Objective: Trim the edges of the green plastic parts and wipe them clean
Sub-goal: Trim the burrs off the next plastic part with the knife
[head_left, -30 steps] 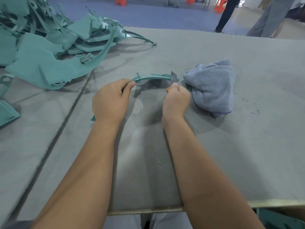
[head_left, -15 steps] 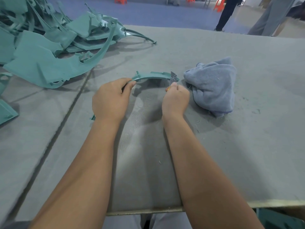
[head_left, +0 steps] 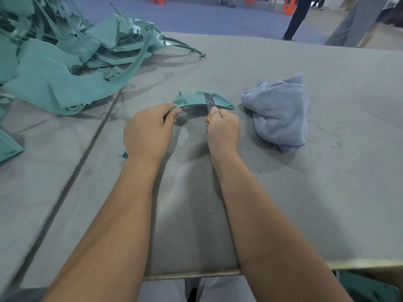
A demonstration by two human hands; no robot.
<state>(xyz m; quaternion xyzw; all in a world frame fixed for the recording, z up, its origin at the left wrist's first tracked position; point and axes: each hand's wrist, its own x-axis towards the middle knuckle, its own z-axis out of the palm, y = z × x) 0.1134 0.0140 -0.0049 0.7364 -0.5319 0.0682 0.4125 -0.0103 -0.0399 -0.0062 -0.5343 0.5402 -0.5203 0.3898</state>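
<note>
A curved green plastic part (head_left: pixel 192 100) arches over the grey felt table (head_left: pixel 305 192) in front of me. My left hand (head_left: pixel 148 131) grips its near left end, and the part's tail pokes out below my wrist. My right hand (head_left: pixel 222 129) is closed around a knife with a yellow handle. Its grey blade (head_left: pixel 209 102) lies across the part near its right end, with thin shavings clinging to it. A crumpled grey-blue cloth (head_left: pixel 281 112) lies just right of my right hand.
A big heap of green plastic parts (head_left: pixel 65 62) fills the far left of the table, with another piece (head_left: pixel 8 147) at the left edge. Shavings litter the felt near the cloth. People's legs and orange stools stand beyond the far edge.
The blade has slid left from the part's right tip onto its upper face. The part now shows more of its top surface. My left hand has stayed in its grip.
</note>
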